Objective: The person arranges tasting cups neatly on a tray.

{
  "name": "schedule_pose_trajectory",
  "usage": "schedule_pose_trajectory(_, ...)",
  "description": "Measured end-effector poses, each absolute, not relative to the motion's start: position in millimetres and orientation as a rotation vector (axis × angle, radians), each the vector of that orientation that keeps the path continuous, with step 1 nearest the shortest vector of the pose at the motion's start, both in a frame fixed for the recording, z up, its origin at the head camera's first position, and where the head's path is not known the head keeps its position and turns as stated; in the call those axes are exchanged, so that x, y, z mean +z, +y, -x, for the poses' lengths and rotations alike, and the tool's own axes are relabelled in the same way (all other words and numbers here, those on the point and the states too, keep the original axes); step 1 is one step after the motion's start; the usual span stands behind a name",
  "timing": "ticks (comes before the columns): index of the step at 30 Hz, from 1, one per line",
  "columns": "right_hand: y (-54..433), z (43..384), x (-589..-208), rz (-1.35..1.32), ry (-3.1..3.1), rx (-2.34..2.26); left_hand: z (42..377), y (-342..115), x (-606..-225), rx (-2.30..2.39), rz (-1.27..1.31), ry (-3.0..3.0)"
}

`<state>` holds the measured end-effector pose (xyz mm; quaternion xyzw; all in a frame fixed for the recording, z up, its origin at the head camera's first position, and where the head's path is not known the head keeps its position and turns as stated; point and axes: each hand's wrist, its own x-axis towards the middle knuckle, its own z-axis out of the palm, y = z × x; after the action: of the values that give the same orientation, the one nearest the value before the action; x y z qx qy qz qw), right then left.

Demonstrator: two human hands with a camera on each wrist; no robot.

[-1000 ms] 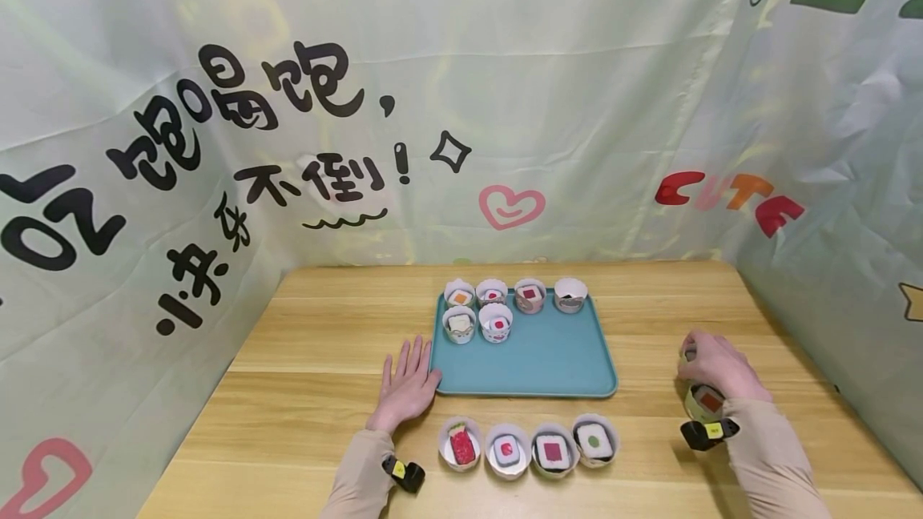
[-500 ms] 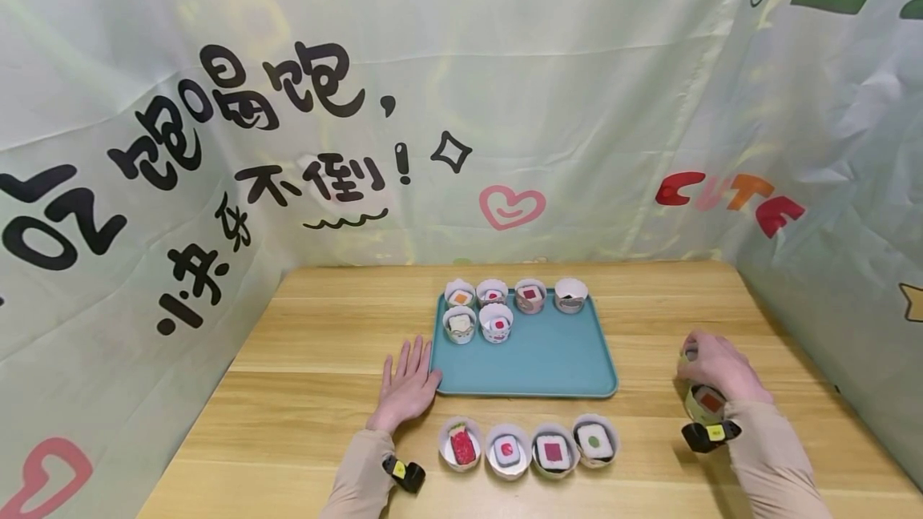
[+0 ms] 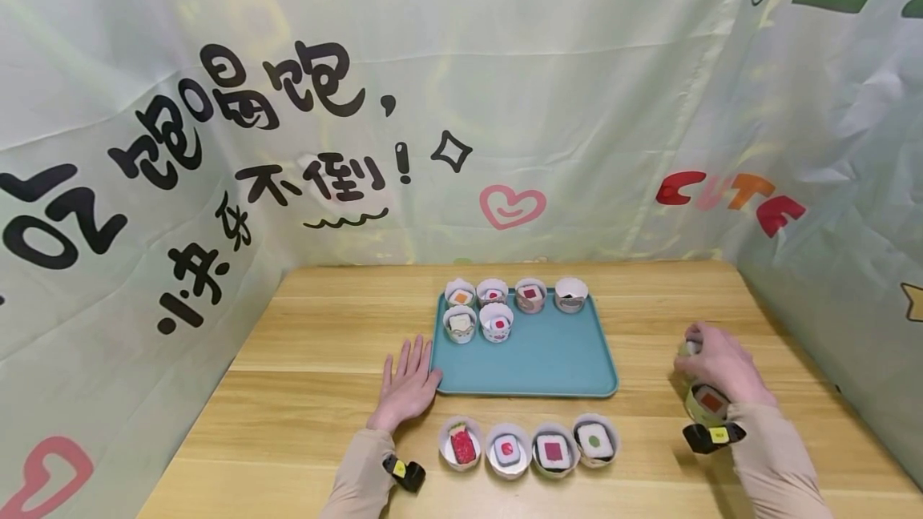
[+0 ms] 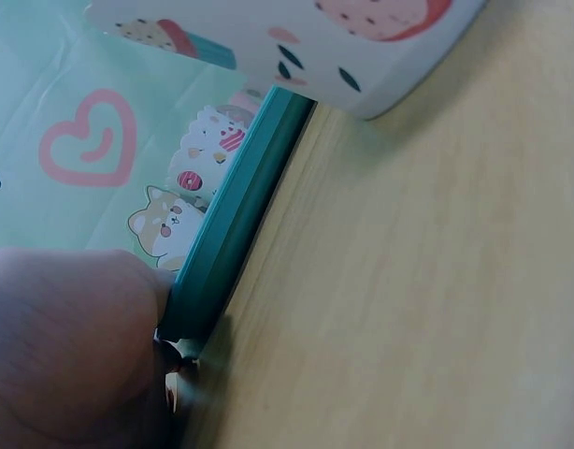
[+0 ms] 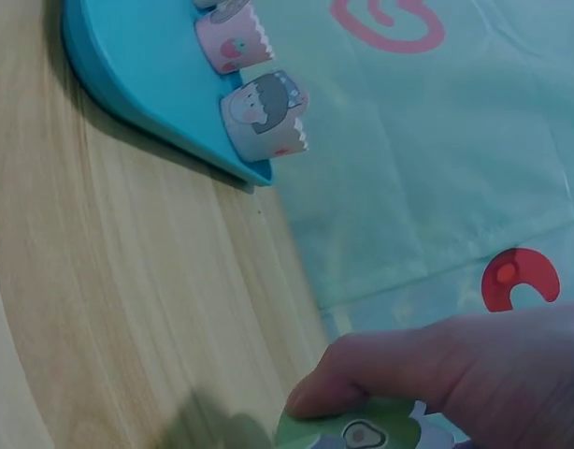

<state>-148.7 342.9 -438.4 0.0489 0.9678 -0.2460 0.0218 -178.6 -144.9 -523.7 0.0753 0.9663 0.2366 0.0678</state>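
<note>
At the right of the table, my right hand point(image 3: 724, 360) pinches a green paper baking cup point(image 5: 385, 426) with an avocado print, thumb against its side. The hand hides much of that cup in the head view. Just below it stands a second green cup point(image 3: 709, 404) holding a piece with a reddish-brown square. My left hand point(image 3: 405, 388) lies palm down, fingers spread, on the table, its thumb at the front left corner of the blue tray point(image 3: 534, 373). Nothing is in this hand.
Several cups with toy sushi-like pieces stand on the tray's back half, among them a white cup point(image 3: 570, 295) at the right. In front of the tray a row of several more, such as a strawberry-red one point(image 3: 461, 444), crosses the table. Printed cloth point(image 3: 591, 102) hangs behind.
My right hand has shifted slightly away from me with the green cup, widening the gap to the second green cup. The left hand has stayed put.
</note>
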Motion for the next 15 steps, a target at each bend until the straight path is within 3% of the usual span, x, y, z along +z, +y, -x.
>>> schedule_pose_trajectory(15, 329, 145, -434, -0.144, 3.155, -0.915, 181, -146, -527, 0.702, -0.233, 2.917)
